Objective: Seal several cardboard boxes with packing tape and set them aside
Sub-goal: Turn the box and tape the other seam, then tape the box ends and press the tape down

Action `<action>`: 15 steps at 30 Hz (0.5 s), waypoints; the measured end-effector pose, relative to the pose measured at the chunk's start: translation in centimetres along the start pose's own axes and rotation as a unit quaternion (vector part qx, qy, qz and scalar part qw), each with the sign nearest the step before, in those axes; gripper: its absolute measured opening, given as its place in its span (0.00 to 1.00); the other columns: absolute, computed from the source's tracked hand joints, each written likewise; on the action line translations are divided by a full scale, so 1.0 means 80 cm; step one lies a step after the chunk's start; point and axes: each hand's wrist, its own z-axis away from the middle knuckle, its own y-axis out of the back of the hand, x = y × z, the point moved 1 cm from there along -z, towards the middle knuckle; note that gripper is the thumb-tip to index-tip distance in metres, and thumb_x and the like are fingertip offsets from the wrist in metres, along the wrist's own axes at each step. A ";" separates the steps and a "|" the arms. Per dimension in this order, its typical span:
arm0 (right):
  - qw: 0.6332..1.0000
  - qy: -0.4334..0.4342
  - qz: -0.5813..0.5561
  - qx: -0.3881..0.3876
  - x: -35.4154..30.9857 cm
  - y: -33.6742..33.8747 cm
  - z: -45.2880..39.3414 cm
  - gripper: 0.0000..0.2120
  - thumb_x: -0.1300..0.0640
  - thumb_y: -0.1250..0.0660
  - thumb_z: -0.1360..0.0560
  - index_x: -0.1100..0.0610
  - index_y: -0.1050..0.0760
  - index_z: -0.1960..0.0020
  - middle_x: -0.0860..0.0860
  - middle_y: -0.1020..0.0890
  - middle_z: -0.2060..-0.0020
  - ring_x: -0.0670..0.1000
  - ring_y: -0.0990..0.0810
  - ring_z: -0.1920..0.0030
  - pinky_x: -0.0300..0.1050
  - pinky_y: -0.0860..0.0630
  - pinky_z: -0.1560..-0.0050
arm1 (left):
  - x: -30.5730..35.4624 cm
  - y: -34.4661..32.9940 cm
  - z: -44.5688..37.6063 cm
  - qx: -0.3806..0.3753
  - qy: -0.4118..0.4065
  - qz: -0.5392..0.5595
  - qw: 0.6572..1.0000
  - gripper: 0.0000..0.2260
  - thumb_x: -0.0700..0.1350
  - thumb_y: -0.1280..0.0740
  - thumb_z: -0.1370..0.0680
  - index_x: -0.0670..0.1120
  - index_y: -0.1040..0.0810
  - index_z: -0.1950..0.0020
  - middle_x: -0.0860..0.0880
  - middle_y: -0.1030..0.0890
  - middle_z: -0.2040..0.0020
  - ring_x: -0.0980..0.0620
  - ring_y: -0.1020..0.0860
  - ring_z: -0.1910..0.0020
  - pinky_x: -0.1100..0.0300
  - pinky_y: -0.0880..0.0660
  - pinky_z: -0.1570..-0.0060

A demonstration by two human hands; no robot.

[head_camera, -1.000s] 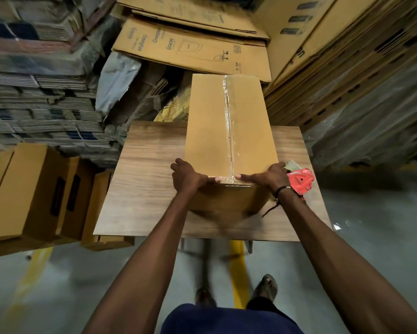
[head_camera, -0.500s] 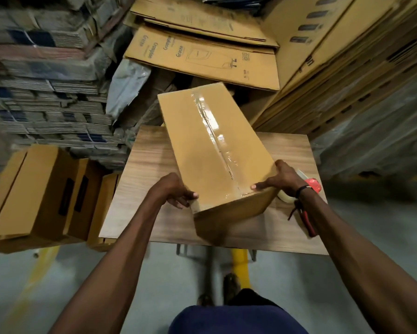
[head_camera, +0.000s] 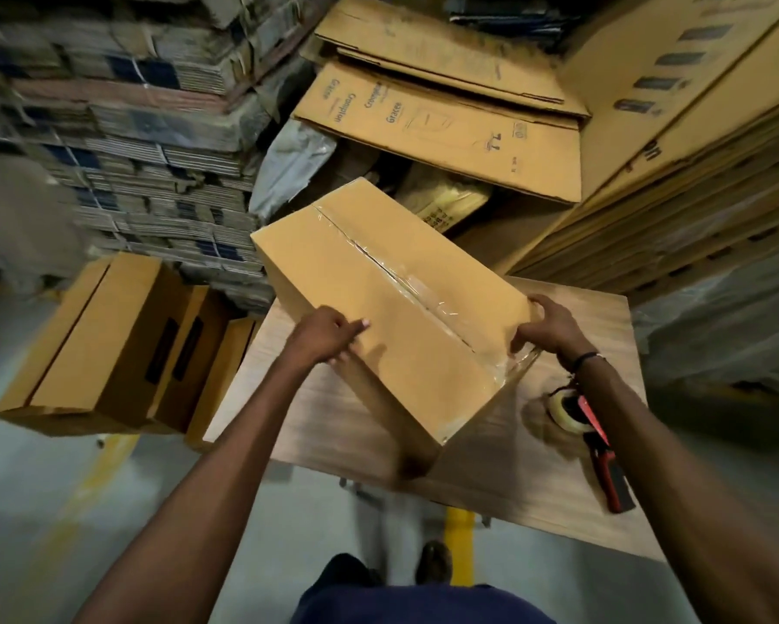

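Observation:
A long brown cardboard box (head_camera: 369, 299) with clear tape along its top seam is lifted and turned to the left above the wooden table (head_camera: 572, 479). My left hand (head_camera: 324, 335) grips its near left edge. My right hand (head_camera: 545, 326) holds the near right corner, fingers curled over the top edge. A red tape dispenser (head_camera: 590, 439) with a roll of clear tape lies on the table's right side, just under my right forearm.
Several sealed brown boxes (head_camera: 104, 344) stand on the floor left of the table. Stacks of flattened cartons (head_camera: 441, 128) fill the back and right, bundled board stacks (head_camera: 122, 141) the left. A yellow floor line (head_camera: 459, 551) runs under the table.
The box left the table and swung counterclockwise toward the left, both hands carrying it. The view turned left too. The dispenser stayed on the table.

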 end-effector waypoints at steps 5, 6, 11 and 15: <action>0.994 0.032 0.082 0.071 0.010 -0.071 0.056 0.55 0.34 0.24 0.34 0.49 0.47 0.16 0.60 0.58 0.17 0.68 0.60 0.19 0.67 0.49 0.21 | -0.020 0.059 -0.078 0.179 -0.048 -0.129 0.974 0.35 0.70 0.26 0.30 0.46 0.28 0.35 0.43 0.28 0.36 0.42 0.26 0.38 0.47 0.25 0.43; 0.990 0.038 0.102 0.087 0.013 -0.085 0.068 0.55 0.30 0.30 0.34 0.49 0.49 0.16 0.60 0.61 0.17 0.68 0.63 0.19 0.68 0.52 0.21 | -0.023 0.072 -0.096 0.173 -0.041 -0.143 0.974 0.40 0.71 0.26 0.31 0.46 0.30 0.32 0.41 0.30 0.32 0.39 0.28 0.34 0.44 0.26 0.40; 0.971 0.018 0.212 0.111 -0.004 -0.142 0.127 0.51 0.21 0.49 0.27 0.50 0.55 0.15 0.62 0.62 0.17 0.68 0.66 0.19 0.71 0.56 0.22 | -0.044 0.124 -0.175 0.112 -0.026 -0.235 0.965 0.54 0.78 0.28 0.39 0.45 0.36 0.24 0.37 0.37 0.25 0.33 0.38 0.25 0.33 0.32 0.31; 0.961 0.078 0.256 0.076 -0.042 -0.211 0.179 0.53 0.16 0.52 0.31 0.45 0.55 0.15 0.59 0.63 0.17 0.65 0.67 0.19 0.70 0.62 0.22 | -0.046 0.158 -0.218 0.037 -0.021 -0.261 0.964 0.69 0.82 0.28 0.48 0.51 0.49 0.17 0.39 0.52 0.16 0.33 0.53 0.18 0.28 0.45 0.25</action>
